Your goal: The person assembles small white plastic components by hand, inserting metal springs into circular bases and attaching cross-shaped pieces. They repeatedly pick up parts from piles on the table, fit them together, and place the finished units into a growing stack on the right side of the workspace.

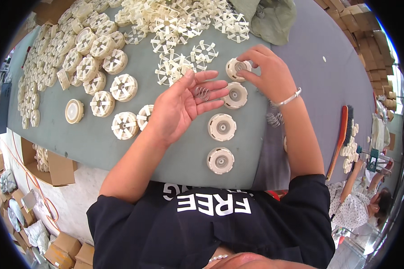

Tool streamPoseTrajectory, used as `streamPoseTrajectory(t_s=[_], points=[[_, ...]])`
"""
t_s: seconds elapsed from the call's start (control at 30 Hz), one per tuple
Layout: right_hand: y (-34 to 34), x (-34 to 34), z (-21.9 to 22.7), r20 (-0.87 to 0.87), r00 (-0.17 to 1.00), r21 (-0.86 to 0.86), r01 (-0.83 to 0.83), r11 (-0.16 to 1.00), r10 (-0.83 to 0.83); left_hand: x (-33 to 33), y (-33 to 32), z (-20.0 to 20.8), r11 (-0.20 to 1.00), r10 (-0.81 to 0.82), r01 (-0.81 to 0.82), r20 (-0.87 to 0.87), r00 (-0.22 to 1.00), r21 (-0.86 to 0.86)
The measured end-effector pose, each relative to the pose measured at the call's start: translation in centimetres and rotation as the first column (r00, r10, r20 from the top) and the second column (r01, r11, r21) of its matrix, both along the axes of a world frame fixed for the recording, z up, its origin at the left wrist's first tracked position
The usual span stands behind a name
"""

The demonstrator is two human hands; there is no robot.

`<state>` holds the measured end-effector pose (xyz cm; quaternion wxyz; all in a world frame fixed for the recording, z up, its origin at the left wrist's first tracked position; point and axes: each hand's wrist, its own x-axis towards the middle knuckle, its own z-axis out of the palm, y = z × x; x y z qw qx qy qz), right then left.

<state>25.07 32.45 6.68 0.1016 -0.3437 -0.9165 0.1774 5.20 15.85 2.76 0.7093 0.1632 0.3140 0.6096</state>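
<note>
My left hand (179,103) is turned palm up, fingers stretched out, with a small metal coil spring (202,93) lying loose across them. My right hand (271,74) reaches over the farthest of several cream round plastic housings in a column; thumb and fingers close around a coil spring (240,66) at that housing's (231,71) centre. Nearer to me follow a second housing (234,95), partly behind my left fingertips, a third (221,127) and a fourth (220,160), hollow side up. More coil springs (274,117) lie beside my right forearm.
Many cream round slotted parts (87,67) are heaped at the left of the green table (179,161). Spoked cream rings (175,27) pile at the back. A red-handled brush (343,134) lies right, near a person (359,201) at work. An open carton (54,168) stands below left.
</note>
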Motion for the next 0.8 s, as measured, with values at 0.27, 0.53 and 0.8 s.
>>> streamPoseTrajectory(t_s=[0.27,0.53,0.8], points=[[-1.3,0.5,-0.5,-0.118,0.993,-0.002,0.021,1.000,-0.021,0.1,-0.2,0.3,0.999,0.025,-0.028,-0.107,0.994,-0.024],[0.8,1.1,-2.2,-0.049,0.998,-0.028,0.027,0.999,-0.029,-0.1,-0.2,-0.3,0.999,-0.014,0.008,-0.129,0.992,-0.041],[-4.9,-0.3,1.2,-0.395,0.917,-0.092,-0.095,0.991,0.051,0.2,-0.4,-0.6,0.998,0.007,-0.020,-0.187,0.982,-0.063]])
